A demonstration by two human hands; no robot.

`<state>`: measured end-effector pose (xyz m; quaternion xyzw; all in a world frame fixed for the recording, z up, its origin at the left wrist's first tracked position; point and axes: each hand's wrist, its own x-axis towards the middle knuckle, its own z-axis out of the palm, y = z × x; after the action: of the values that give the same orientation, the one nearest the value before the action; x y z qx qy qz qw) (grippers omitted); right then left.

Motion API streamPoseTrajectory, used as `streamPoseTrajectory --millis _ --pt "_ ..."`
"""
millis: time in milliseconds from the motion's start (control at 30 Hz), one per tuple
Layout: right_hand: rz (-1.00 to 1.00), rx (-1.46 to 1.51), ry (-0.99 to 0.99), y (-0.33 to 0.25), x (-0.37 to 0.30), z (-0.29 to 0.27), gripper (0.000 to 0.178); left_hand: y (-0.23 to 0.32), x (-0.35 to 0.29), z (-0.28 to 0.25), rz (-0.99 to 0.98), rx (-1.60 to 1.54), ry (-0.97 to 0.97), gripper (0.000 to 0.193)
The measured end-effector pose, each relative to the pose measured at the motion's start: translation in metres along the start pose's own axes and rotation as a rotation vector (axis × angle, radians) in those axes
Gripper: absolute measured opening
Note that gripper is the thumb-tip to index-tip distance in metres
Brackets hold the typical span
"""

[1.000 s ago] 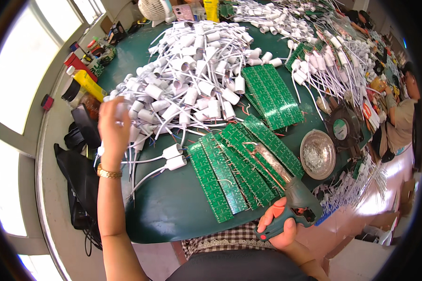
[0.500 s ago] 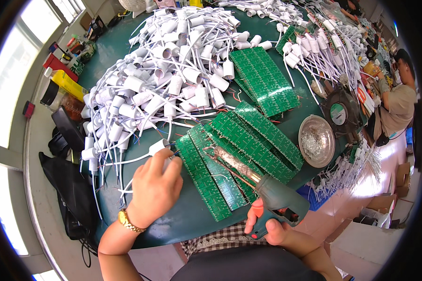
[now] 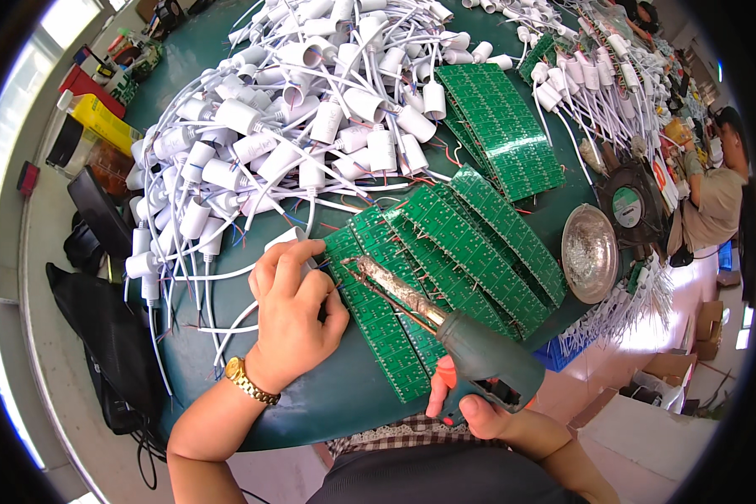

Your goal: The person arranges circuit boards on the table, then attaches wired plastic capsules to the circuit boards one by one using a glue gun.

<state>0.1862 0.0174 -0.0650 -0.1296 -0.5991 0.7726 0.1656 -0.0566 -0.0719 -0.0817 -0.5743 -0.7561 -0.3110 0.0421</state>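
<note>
Green counter (image 3: 328,405) is extending beneath both grips. My right grip (image 3: 485,418) is holding a soldering gun (image 3: 491,357), its tip pointing toward the left grip above green circuit boards (image 3: 479,290). My left grip (image 3: 296,311) is partly covering a white socket (image 3: 284,236); I cannot tell whether it is pinching. Heaped sockets (image 3: 237,116) are lying beyond it.

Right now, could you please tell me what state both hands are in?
Left hand: fingers curled by a white cylinder; grip cannot be told.
Right hand: closed, holding the soldering gun.
</note>
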Motion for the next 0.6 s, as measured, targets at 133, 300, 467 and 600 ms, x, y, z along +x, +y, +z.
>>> streamPoseTrajectory --millis 133,300,467,600 --pt "-0.028 -0.029 -0.040 0.006 0.002 -0.003 0.052 0.008 0.000 0.000 0.037 0.164 0.043 0.014" --pt "0.081 -0.026 -0.024 0.012 -0.009 -0.002 0.053 0.011 0.000 0.002 -0.046 0.278 0.063 0.012" --pt "0.058 -0.399 -0.021 0.014 -0.015 -0.007 0.031 0.007 0.005 0.001 -0.113 0.192 -0.032 0.015" --pt "0.131 -0.640 0.029 0.018 -0.019 -0.002 0.021 0.001 0.004 0.002 -0.085 0.094 0.009 0.018"
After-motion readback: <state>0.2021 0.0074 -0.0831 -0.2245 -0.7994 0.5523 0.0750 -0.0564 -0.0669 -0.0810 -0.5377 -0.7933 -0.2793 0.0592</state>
